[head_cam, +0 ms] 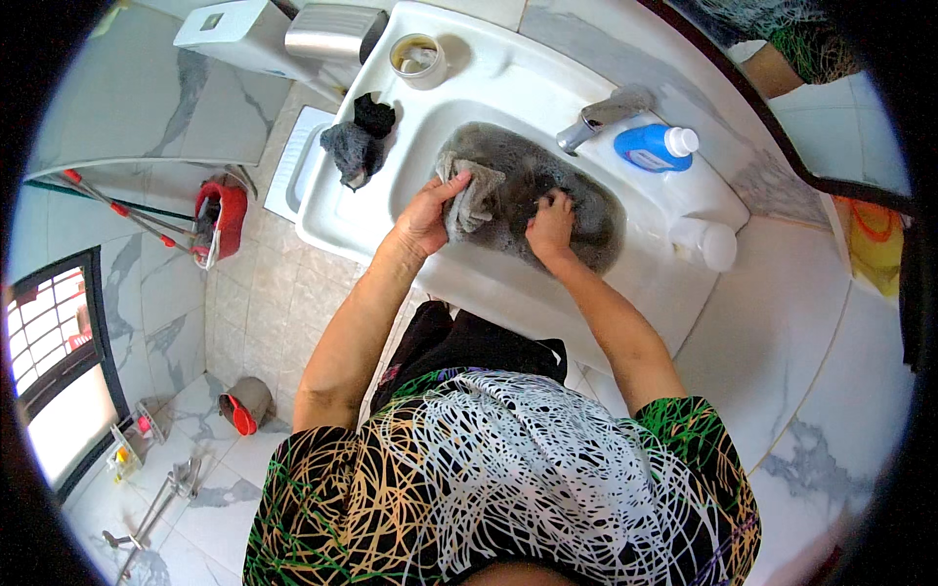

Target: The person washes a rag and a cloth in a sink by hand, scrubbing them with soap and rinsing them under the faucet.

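A wet, grey-beige cloth [473, 194] is bunched in my left hand [429, 212], over the left side of the sink basin. Grey, murky water [513, 245] with some foam stands in the white sink [414, 165]. My right hand [551, 225] dips its curled fingertips into this water near the middle of the basin. Something dark lies under those fingers, but the cloudy water hides what it is and whether I grip it. On the left ledge rest two crumpled dark cloth pieces, one grey [352, 155] and one black [374, 115].
A chrome faucet [586, 128] rises behind the basin. Beside it lie a blue bottle with a white cap [652, 148] and a white container [703, 243]. An open tub [418, 62] stands at the back left. Left of the sink are a red mop bucket [223, 220] and a toilet [234, 33].
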Action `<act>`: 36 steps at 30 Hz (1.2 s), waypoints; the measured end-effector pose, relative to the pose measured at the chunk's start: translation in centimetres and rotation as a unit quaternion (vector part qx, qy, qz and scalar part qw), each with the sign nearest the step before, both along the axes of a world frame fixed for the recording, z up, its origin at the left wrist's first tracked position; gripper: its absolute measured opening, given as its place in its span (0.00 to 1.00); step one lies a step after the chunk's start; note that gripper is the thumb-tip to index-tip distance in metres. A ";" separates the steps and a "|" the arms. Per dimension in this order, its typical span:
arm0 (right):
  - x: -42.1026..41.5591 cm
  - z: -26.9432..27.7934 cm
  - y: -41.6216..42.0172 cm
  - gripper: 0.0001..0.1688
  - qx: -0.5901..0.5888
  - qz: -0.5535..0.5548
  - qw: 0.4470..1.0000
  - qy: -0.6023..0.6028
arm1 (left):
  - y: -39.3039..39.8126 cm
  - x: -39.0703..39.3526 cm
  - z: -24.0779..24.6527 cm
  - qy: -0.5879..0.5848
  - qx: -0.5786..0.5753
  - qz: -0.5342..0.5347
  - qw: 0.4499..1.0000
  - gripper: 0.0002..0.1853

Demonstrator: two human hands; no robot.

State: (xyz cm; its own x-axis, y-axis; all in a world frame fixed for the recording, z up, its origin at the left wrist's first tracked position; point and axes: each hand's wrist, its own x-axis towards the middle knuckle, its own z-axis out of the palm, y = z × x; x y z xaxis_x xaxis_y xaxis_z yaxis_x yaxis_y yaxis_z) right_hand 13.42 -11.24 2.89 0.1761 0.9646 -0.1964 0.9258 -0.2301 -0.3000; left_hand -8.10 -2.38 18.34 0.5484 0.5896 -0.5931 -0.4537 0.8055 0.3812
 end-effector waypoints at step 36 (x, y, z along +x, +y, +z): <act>6.4 15.2 4.8 0.24 0.029 -0.275 0.723 0.633 | 9.5 -2.1 -1.3 0.359 0.337 -0.153 0.857 0.33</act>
